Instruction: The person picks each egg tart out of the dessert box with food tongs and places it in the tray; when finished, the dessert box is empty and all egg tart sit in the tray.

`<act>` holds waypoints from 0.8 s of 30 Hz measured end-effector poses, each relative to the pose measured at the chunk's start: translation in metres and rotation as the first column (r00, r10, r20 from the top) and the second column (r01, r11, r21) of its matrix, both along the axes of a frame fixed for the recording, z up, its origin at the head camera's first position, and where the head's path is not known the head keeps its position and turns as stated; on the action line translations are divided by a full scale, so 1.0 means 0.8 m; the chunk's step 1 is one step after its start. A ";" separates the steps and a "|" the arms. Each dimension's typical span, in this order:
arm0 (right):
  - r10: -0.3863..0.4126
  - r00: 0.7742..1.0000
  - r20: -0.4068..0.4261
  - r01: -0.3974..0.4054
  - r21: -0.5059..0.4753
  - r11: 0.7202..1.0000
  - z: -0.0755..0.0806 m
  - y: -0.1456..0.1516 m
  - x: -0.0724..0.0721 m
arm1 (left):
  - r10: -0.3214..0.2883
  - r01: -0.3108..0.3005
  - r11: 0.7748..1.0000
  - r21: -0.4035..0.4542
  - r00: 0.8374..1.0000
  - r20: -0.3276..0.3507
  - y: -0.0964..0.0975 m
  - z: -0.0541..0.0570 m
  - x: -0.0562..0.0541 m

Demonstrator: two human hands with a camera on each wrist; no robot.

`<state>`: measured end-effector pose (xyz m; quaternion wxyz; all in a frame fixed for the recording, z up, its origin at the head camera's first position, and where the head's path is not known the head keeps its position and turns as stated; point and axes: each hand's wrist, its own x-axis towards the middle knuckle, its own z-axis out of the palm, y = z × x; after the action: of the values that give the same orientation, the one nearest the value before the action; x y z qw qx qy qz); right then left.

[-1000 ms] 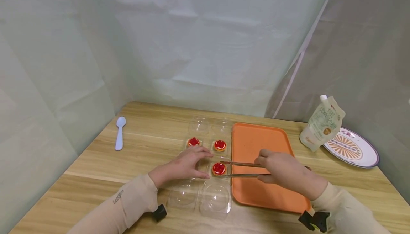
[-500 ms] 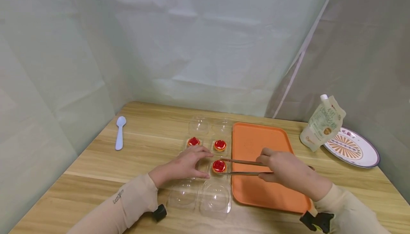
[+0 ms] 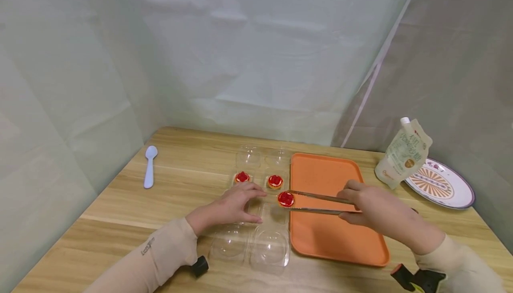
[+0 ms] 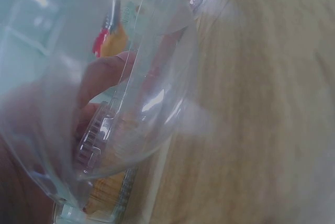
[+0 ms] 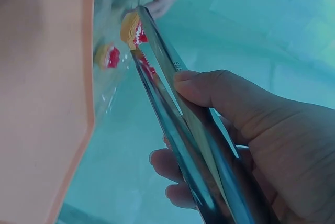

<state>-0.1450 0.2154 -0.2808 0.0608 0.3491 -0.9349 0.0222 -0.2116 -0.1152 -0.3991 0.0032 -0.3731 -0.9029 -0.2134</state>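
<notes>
My right hand (image 3: pixel 378 210) grips metal tongs (image 3: pixel 320 196). Between their tips is a small tart (image 3: pixel 286 199) with a red topping, raised at the border between a clear plastic container (image 3: pixel 270 248) and the orange tray (image 3: pixel 328 172). In the right wrist view the tips clasp the tart (image 5: pixel 131 29) by its sides. My left hand (image 3: pixel 232 204) rests over the container's left side, thumb and fingers spread apart, hiding part of it. Just under the tart, the container's right compartment (image 3: pixel 274 213) is bare. Behind it, two more tarts (image 3: pixel 274 181) sit in a second open clear container.
A pale blue spoon (image 3: pixel 149 167) lies at the left of the wooden table (image 3: pixel 192 150). To the right of the tray stands a spouted pouch (image 3: pixel 404 152), overlapping a patterned white plate (image 3: pixel 441 186). Pale cloth sheets (image 3: pixel 248 61) hang behind and beside the table.
The tart in the tongs has been lifted out of the container's front right compartment and moved right, toward the tray. My right hand moved right with it; my left hand stayed put.
</notes>
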 end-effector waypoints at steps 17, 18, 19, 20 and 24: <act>-0.104 0.992 -0.078 0.099 -0.059 0.993 -0.007 0.059 0.020 | -0.005 0.005 1.000 0.001 1.000 -0.007 -0.002 0.001 0.000; -0.110 0.991 -0.081 0.105 -0.063 0.993 -0.009 0.062 0.021 | -0.006 0.006 1.000 0.002 1.000 -0.007 -0.002 0.001 0.000; -0.110 0.990 -0.087 0.105 -0.065 0.992 -0.011 0.065 0.023 | -0.007 0.007 1.000 0.003 1.000 -0.004 -0.001 0.000 0.001; -0.112 0.990 -0.086 0.107 -0.067 0.992 -0.013 0.068 0.024 | -0.008 0.008 1.000 0.003 1.000 -0.002 -0.001 0.000 0.001; -0.128 0.989 -0.070 0.123 -0.072 0.990 -0.023 0.080 0.030 | -0.009 0.009 1.000 0.003 1.000 0.004 0.000 0.001 0.001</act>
<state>-0.1211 0.2794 -0.2989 0.1085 0.2878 -0.9508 0.0371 -0.2107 -0.1154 -0.3984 0.0008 -0.3767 -0.9009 -0.2154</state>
